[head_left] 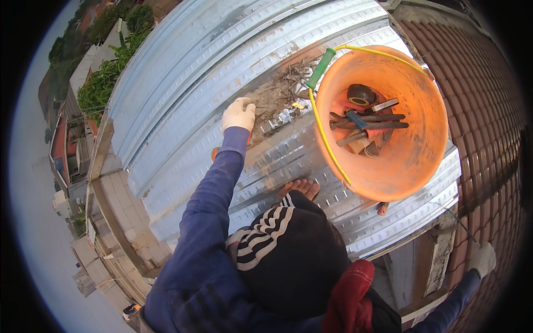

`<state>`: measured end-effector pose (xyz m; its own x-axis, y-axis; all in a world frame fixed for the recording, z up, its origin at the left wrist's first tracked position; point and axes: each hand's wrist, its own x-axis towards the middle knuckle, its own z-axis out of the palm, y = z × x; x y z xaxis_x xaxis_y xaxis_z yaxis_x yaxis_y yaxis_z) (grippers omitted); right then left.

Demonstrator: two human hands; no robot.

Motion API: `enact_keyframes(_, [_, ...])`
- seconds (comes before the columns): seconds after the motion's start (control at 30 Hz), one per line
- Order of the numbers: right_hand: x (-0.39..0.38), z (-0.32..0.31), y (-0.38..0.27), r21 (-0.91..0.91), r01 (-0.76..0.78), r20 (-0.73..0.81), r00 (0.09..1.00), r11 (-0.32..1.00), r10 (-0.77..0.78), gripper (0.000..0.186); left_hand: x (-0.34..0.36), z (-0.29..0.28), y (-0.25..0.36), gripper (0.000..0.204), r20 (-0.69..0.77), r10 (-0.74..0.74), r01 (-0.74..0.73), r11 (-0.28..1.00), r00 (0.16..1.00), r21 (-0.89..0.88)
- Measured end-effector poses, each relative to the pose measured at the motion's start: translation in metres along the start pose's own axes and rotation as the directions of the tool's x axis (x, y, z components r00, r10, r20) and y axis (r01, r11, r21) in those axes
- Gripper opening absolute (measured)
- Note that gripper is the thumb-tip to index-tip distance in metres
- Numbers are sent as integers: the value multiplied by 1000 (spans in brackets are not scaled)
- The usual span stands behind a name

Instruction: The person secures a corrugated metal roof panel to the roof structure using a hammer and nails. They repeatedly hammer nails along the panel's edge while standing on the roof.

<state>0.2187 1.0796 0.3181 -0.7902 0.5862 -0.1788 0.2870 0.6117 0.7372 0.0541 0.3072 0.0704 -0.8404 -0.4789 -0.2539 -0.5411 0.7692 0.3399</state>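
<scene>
1. From my remote seat I've got ribbed metal sheeting (183,72) as the floor, silvery and kinda dirty in the middle.
2. Brown roof tiles (488,122) run down the right side.
3. Off left I can see pale blockwork (123,208), green trees (99,89) and a reddish building (59,145).
4. Bright daylight, hazy grey-blue sky (34,222) along the left edge.

Tools (388,125) in bucket (413,158) on roofing sheets (183,94)
</scene>
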Motion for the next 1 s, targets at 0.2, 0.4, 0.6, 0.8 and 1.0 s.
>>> enact_keyframes(0.2, [0, 1, 1, 4, -10, -10, 1000, 1000, 10, 42, 14, 0, 33, 38, 78, 30, -40, 991, 996, 128])
enact_keyframes(0.4, [4, 7, 5, -21, -13, -1, 1000, 1000, 13, 36, 17, 8, 63, 34, 97, 156, -182, 907, 983, 380])
enact_keyframes(0.6, [2, 14, 5, 7, -10, -33, 999, 1000, 10, 38, 49, 15, 64, 29, 176, 170, -243, 760, 970, 603])
enact_keyframes(0.8, [-13, -2, 6, 58, -26, -29, 999, 998, 28, 34, 72, 6, 86, 32, 350, 264, -418, 758, 899, 502])
enact_keyframes(1.0, [9, -4, 4, 6, -7, -178, 984, 1000, 7, 36, 42, -4, 25, 27, -96, 592, -555, 791, 800, 257])
